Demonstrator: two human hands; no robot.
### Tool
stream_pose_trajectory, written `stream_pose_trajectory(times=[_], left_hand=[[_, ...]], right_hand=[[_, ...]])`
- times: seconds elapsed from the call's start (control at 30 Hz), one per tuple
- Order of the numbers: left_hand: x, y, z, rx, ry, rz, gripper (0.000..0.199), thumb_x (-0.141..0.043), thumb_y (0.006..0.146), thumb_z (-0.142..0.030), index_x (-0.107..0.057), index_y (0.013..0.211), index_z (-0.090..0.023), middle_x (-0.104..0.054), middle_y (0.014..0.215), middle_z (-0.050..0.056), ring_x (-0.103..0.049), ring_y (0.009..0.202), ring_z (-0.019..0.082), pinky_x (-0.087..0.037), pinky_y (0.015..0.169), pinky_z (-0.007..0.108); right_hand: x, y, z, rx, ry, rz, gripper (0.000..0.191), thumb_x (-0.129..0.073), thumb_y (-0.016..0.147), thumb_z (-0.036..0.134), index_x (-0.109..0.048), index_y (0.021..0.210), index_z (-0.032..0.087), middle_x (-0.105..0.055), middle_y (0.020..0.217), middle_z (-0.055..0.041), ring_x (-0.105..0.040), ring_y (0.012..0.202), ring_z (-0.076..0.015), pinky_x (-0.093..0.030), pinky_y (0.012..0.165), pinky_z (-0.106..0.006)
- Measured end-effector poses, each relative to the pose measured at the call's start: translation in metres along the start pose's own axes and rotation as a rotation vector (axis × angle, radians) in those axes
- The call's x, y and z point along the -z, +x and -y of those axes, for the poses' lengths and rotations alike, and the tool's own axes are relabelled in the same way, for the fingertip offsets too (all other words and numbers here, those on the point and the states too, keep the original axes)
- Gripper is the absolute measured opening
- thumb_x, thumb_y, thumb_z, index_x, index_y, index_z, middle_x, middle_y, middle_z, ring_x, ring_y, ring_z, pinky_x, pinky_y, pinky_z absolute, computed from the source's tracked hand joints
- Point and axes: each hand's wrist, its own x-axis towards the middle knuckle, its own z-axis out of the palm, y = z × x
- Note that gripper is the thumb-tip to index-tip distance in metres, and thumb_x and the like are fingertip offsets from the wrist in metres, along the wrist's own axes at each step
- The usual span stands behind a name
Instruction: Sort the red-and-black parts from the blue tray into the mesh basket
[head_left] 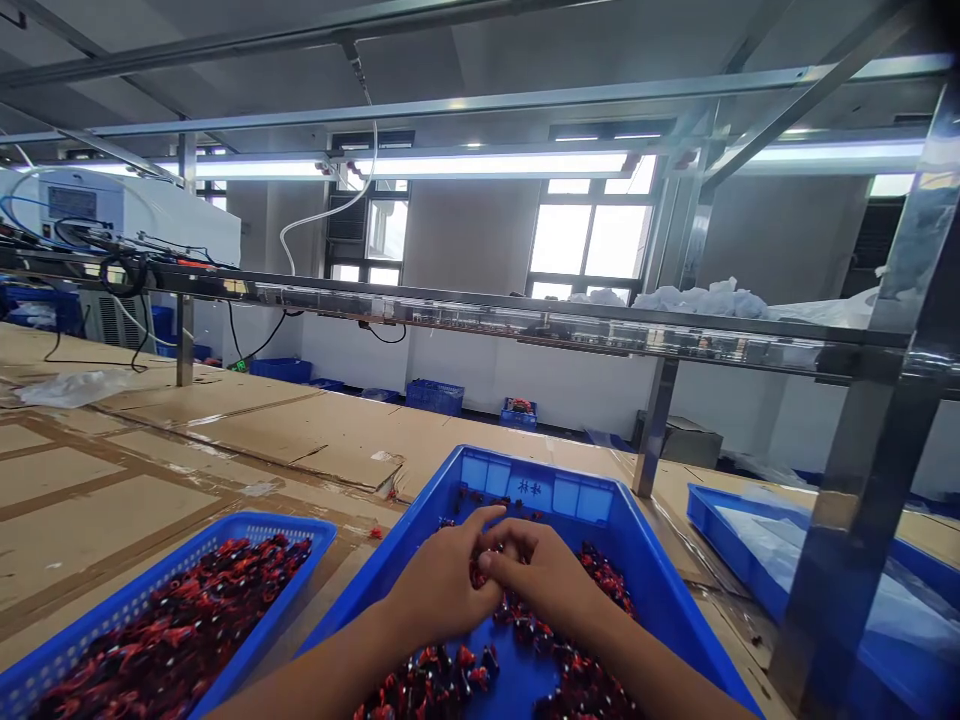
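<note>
My left hand (pixel 448 578) and my right hand (pixel 546 575) meet over a deep blue bin (pixel 679 570). The fingers of both are curled in toward each other, and the right thumb and forefinger come close together. Some red and dark bits show in the gap between the hands; I cannot tell whether they are held or lie in the bin behind. What the fingers hold, if anything, is hidden. Many small glossy red and black pieces (pixel 589 685) are spread in loose heaps on the bin's floor, with bare blue plastic between them.
To the left, a shallow blue basket (pixel 324 535) is full of similar red and black pieces (pixel 180 625). A metal post (pixel 847 520) and a blue tray (pixel 739 565) with white plastic stand at right. A metal shelf rail (pixel 450 312) crosses above the cardboard-covered table (pixel 300 425).
</note>
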Motion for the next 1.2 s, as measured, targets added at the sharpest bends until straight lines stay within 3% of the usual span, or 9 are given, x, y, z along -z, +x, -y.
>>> stream_pose_trajectory(times=[0.1, 0.23, 0.37, 0.43, 0.57, 0.93, 1.07, 1.2], left_hand=[[-0.001, -0.001, -0.001, 0.016, -0.023, 0.014, 0.072, -0.054, 0.071, -0.019, -0.039, 0.141, -0.024, -0.07, 0.096, 0.003, -0.063, 0.075, 0.018, -0.045, 0.065, 0.025], [0.0, 0.0, -0.008, 0.056, -0.098, 0.019, 0.061, -0.052, 0.073, -0.019, -0.047, 0.134, -0.022, -0.068, 0.081, -0.001, -0.059, 0.065, 0.015, -0.04, 0.058, 0.023], [0.001, 0.002, -0.012, 0.082, -0.15, 0.01, 0.022, -0.048, 0.077, -0.02, -0.066, 0.089, -0.019, -0.063, 0.069, -0.003, -0.054, 0.063, 0.012, -0.035, 0.056, 0.022], [0.001, 0.002, -0.011, 0.086, -0.153, 0.001, 0.02, -0.046, 0.078, -0.02, -0.066, 0.079, -0.018, -0.063, 0.069, -0.002, -0.053, 0.065, 0.012, -0.034, 0.057, 0.022], [0.0, 0.002, -0.008, 0.109, -0.146, 0.002, 0.025, -0.046, 0.079, -0.021, -0.069, 0.088, -0.02, -0.064, 0.071, -0.003, -0.052, 0.063, 0.012, -0.034, 0.058, 0.023], [0.004, 0.002, -0.012, 0.122, -0.161, -0.012, 0.027, -0.043, 0.078, -0.02, -0.069, 0.085, -0.019, -0.063, 0.069, -0.003, -0.049, 0.06, 0.012, -0.031, 0.055, 0.023], [0.004, 0.003, -0.009, 0.146, -0.17, -0.02, 0.027, -0.043, 0.078, -0.021, -0.069, 0.087, -0.019, -0.058, 0.064, -0.003, -0.048, 0.057, 0.012, -0.03, 0.053, 0.022], [0.001, 0.004, -0.005, 0.193, -0.239, -0.02, 0.029, -0.044, 0.077, -0.023, -0.069, 0.091, -0.015, -0.057, 0.062, -0.003, -0.047, 0.053, 0.01, -0.031, 0.05, 0.021]], right_hand=[[-0.002, 0.0, -0.004, 0.001, -0.031, 0.012, 0.012, -0.065, 0.079, 0.028, -0.069, 0.081, 0.017, -0.048, 0.055, 0.0057, -0.041, 0.051, -0.0083, -0.032, 0.049, -0.02], [-0.004, 0.002, -0.007, -0.121, 0.228, 0.041, 0.024, -0.06, 0.082, 0.041, -0.057, 0.073, 0.019, -0.044, 0.048, 0.0083, -0.033, 0.036, -0.0061, -0.024, 0.036, -0.019], [-0.002, 0.003, -0.004, -0.203, 0.492, 0.026, 0.025, -0.06, 0.08, 0.042, -0.05, 0.071, 0.02, -0.047, 0.047, 0.0084, -0.024, 0.03, -0.0046, -0.014, 0.027, -0.017], [0.002, 0.003, -0.002, -0.222, 0.632, 0.02, 0.019, -0.062, 0.078, 0.035, -0.054, 0.073, 0.018, -0.054, 0.056, 0.0049, -0.026, 0.032, -0.0035, -0.013, 0.027, -0.016], [0.008, 0.002, -0.001, -0.246, 0.857, 0.068, 0.011, -0.06, 0.072, 0.026, -0.058, 0.079, 0.016, -0.054, 0.058, 0.0038, -0.025, 0.036, -0.0029, -0.012, 0.028, -0.014], [0.008, -0.002, 0.003, -0.219, 0.962, 0.179, 0.009, -0.058, 0.071, 0.023, -0.058, 0.077, 0.017, -0.051, 0.053, 0.003, -0.023, 0.036, -0.0037, -0.013, 0.028, -0.014], [0.012, 0.002, 0.001, -0.224, 1.025, 0.062, 0.01, -0.059, 0.071, 0.025, -0.053, 0.072, 0.018, -0.047, 0.056, 0.0051, -0.021, 0.037, -0.0032, -0.012, 0.028, -0.015], [0.02, 0.007, -0.004, -0.273, 0.943, 0.002, 0.022, -0.061, 0.076, 0.039, -0.053, 0.08, 0.019, -0.053, 0.069, 0.0029, -0.032, 0.04, -0.0036, -0.014, 0.027, -0.014]])
